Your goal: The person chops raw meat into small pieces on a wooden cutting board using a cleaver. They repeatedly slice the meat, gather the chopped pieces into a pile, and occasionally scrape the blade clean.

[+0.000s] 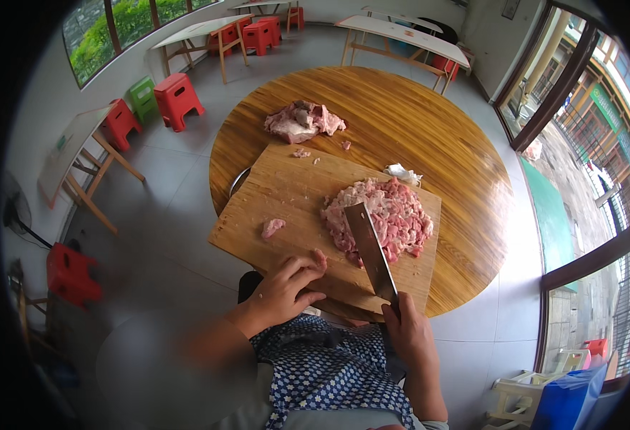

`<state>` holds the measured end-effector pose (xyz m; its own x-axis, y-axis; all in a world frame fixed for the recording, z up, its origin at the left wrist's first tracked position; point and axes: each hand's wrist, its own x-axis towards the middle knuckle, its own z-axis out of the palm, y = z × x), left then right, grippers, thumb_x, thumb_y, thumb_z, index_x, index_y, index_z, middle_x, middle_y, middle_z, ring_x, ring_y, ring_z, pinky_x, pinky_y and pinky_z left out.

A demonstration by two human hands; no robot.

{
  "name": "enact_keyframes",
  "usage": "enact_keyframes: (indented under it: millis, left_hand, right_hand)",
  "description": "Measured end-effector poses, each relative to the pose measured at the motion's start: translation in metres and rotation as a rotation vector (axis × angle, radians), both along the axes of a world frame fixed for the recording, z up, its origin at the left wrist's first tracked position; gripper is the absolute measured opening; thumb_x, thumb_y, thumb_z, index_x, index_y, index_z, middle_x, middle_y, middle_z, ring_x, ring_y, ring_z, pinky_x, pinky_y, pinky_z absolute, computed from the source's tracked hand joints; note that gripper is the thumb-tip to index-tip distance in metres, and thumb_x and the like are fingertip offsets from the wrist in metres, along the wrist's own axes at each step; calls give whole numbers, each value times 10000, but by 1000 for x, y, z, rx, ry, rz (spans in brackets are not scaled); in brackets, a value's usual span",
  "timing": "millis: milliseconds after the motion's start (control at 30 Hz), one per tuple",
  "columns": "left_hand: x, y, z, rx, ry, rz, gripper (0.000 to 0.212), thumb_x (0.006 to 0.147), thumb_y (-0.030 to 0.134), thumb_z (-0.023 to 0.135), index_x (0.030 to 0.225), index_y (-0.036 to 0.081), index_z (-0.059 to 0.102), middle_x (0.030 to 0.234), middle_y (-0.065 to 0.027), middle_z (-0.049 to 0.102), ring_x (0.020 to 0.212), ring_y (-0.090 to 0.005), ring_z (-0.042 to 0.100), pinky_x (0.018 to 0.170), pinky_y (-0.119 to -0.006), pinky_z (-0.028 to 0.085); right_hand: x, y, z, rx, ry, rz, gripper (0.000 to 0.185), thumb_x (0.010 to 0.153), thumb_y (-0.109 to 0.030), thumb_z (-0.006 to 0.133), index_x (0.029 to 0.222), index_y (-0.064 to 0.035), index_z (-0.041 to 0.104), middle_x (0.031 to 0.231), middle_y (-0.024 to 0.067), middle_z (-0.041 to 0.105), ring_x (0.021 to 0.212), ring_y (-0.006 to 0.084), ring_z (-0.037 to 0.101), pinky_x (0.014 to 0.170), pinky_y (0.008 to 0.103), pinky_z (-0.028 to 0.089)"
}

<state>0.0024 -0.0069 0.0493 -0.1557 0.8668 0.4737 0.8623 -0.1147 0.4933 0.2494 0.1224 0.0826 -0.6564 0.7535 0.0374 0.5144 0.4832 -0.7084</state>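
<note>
My right hand (412,330) grips the handle of a cleaver (371,250), its blade slanting up over the near left part of a pile of chopped raw meat (395,212). The pile lies on the right half of a wooden cutting board (293,188). Over the board's near edge is my left hand (293,282), its fingers curled and thumb apart; a small bit of meat (320,258) shows at its fingertips, but whether it is held is unclear. A small strip of meat (273,228) lies further left on the board. Beyond the board rests a large raw cut of meat (301,121).
The board lies on a round wooden table (455,134). A crumpled white wrapper or tissue (403,174) touches the board's far right edge. A round metal rim (238,180) shows under the board's left side. Red stools (178,99) and white-topped tables (401,37) stand around the room.
</note>
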Motion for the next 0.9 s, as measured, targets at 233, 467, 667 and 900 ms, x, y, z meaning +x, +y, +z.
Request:
enact_keyframes:
  millis: [233,467,667,900]
  left_hand:
    - [2,14,-35,83,154,15,353,891,161,735,1177,-30,655,1260,-153,629,1180,-326,599,1005,-414,498]
    - [7,13,-38,146,80,156,342,900,119,720,1200,-23,636,1191,-181,644,1148,-383,607,986,-451,517]
    - [4,32,-38,75,104,111,387,887,194,736,1197,-8,623,1217,-180,632,1160,-400,593,971,-487,500]
    - [-10,24,-30,98,155,93,416,880,236,728,1224,22,636,1252,-150,631,1190,-388,580,1014,-500,472]
  right_hand:
    - [-1,8,8,176,-48,107,236,947,-168,704,1119,-57,588,893,184,710,803,413,694,655,464,540]
    - [-15,16,36,383,-257,312,231,919,-172,726,1100,-78,618,879,134,706,755,352,703,618,444,543]
    - [-19,21,34,365,-161,254,249,922,-168,729,1118,-64,616,882,133,717,757,352,711,623,435,548]
    - [-9,22,31,289,-116,192,254,931,-163,723,1129,-49,611,883,155,719,771,357,716,638,424,554]
